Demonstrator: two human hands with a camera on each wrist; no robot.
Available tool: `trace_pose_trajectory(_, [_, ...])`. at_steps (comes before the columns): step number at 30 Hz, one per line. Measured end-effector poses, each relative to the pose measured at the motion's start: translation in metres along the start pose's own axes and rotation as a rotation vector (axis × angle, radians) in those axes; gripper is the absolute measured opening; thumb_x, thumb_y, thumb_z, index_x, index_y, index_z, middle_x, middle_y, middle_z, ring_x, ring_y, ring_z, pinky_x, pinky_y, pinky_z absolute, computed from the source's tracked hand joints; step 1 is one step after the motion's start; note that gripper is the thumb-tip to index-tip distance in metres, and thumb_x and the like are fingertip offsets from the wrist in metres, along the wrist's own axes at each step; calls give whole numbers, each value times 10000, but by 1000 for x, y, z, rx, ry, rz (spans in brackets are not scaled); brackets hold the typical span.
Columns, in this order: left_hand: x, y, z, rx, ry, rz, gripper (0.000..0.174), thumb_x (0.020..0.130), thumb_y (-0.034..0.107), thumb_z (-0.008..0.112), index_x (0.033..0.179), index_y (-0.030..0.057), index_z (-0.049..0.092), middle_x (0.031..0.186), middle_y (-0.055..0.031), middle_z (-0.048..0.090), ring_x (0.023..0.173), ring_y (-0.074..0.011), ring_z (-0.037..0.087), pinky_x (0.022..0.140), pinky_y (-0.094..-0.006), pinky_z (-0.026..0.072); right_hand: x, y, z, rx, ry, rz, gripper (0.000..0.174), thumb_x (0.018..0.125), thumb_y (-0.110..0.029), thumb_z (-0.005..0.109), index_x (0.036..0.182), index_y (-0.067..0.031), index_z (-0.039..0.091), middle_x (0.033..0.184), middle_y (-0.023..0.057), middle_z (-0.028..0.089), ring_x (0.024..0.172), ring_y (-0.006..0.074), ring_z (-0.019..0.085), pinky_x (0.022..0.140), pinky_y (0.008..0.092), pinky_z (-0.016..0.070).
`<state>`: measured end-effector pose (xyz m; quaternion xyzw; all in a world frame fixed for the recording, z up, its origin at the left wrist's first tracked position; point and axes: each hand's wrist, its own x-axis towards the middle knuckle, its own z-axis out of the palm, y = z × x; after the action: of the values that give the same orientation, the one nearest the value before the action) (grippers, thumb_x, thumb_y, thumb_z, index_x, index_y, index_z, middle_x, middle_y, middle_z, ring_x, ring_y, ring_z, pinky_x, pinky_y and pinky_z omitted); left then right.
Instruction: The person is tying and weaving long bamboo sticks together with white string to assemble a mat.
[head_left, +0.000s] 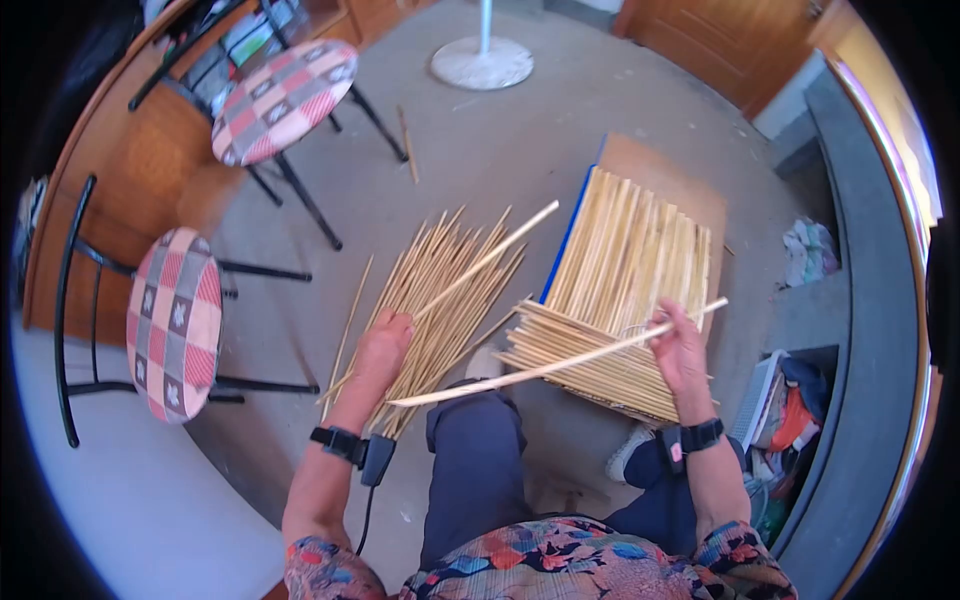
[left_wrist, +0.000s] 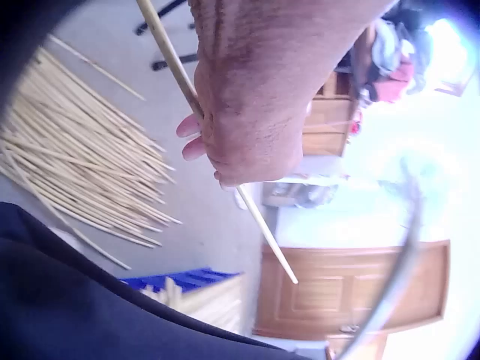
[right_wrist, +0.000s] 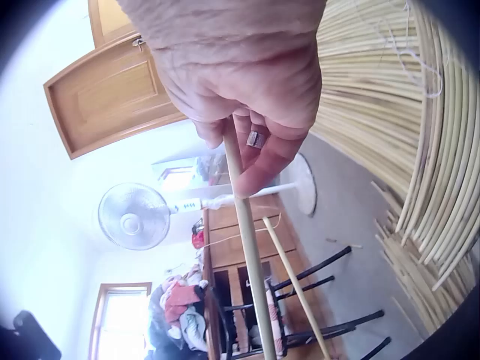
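My left hand (head_left: 383, 350) grips a thin, pale plant stalk (head_left: 500, 250) that slants up to the right over a heap of loose stalks (head_left: 440, 280). In the left wrist view this stalk (left_wrist: 266, 236) sticks out past the curled fingers. A longer pale stalk (head_left: 560, 364) is pinched near its right end by my right hand (head_left: 682, 352); a ring shows on one finger in the right wrist view. Below that hand lies a mat of stalks laid side by side (head_left: 625, 255), with more stalks (head_left: 590, 365) across its near end. White thread (right_wrist: 405, 52) shows on the mat.
Cardboard with a blue edge (head_left: 690, 190) lies under the mat. Two chairs (head_left: 172, 325) with checked seats stand at the left. A round stand base (head_left: 482, 63) is at the back. A white basket of cloths (head_left: 765, 400) sits at the right, beside a grey ledge (head_left: 865, 300).
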<state>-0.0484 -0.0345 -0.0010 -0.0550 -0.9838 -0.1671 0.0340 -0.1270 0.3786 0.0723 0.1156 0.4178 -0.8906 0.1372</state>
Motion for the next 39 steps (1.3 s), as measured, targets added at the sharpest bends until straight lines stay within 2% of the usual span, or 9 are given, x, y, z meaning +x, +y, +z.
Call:
trace_pose_trajectory(5, [54, 112, -129, -59, 196, 210, 163, 745, 87, 585, 905, 89, 554, 817, -67, 490, 678, -256, 562, 564, -367, 466, 0, -9, 48, 100, -109, -81, 306, 860, -196, 513, 1086, 9, 490, 800, 101, 572, 728, 158, 563, 588, 267, 518])
trace_pose_trajectory(9, [68, 148, -148, 23, 215, 467, 210, 733, 64, 594, 940, 71, 562, 773, -66, 483, 637, -223, 556, 531, -326, 469, -3, -21, 33, 210, -184, -56, 360, 865, -174, 503, 1169, 3, 426, 826, 109, 580, 741, 168, 582, 577, 273, 531])
trace_pose_trajectory(15, [68, 180, -119, -14, 147, 502, 281, 692, 47, 627, 967, 65, 568, 760, -63, 496, 646, -210, 553, 543, -313, 470, -18, -40, 22, 208, -266, -140, 291, 853, -129, 508, 1114, -4, 480, 804, 101, 591, 723, 157, 601, 572, 255, 546])
trace_pose_trajectory(18, [72, 194, -117, 102, 178, 551, 345, 689, 85, 629, 1025, 58, 552, 949, -88, 524, 890, -258, 533, 787, -381, 434, -15, -41, 5, 257, -139, -132, 165, 853, -137, 504, 939, -2, 541, 745, 83, 594, 676, 146, 602, 556, 249, 544])
trace_pose_trajectory(23, [64, 199, -111, 250, 338, 569, 442, 719, 107, 615, 1125, 0, 477, 1183, -146, 450, 1047, -325, 468, 906, -380, 373, -5, -60, -29, 419, 8, -332, 152, 844, -160, 530, 885, -17, 559, 741, 70, 596, 651, 146, 593, 567, 249, 537])
trace_pose_trajectory(27, [69, 218, -74, -1329, -348, -144, 496, 804, 167, 579, 1217, -23, 379, 1208, -156, 432, 993, -273, 523, 827, -348, 441, -1, -61, -37, 410, 94, -426, 135, 829, -170, 561, 867, -41, 572, 737, 54, 594, 657, 147, 592, 597, 272, 540])
trace_pose_trajectory(29, [77, 240, -65, -1647, -320, -104, 512, 828, 194, 560, 1248, -8, 349, 1209, -145, 432, 983, -232, 531, 811, -321, 456, -9, -56, -31, 371, 100, -371, 126, 831, -165, 556, 871, -46, 573, 753, 53, 597, 673, 145, 596, 601, 271, 542])
trace_pose_trajectory(35, [104, 256, -36, -2049, -141, -34, 340, 872, 213, 492, 1140, 5, 464, 1103, -132, 519, 965, -219, 537, 835, -347, 460, -25, -56, -34, 286, 94, -303, 125, 831, -149, 551, 888, -37, 557, 776, 47, 587, 695, 143, 592, 600, 275, 545])
trace_pose_trajectory(39, [108, 254, -18, -2041, -102, -26, 239, 886, 178, 460, 1038, 6, 529, 1044, -128, 548, 942, -209, 549, 852, -344, 461, -30, -58, -44, 239, 105, -302, 121, 837, -152, 538, 898, -48, 537, 799, 45, 571, 723, 144, 582, 598, 290, 542])
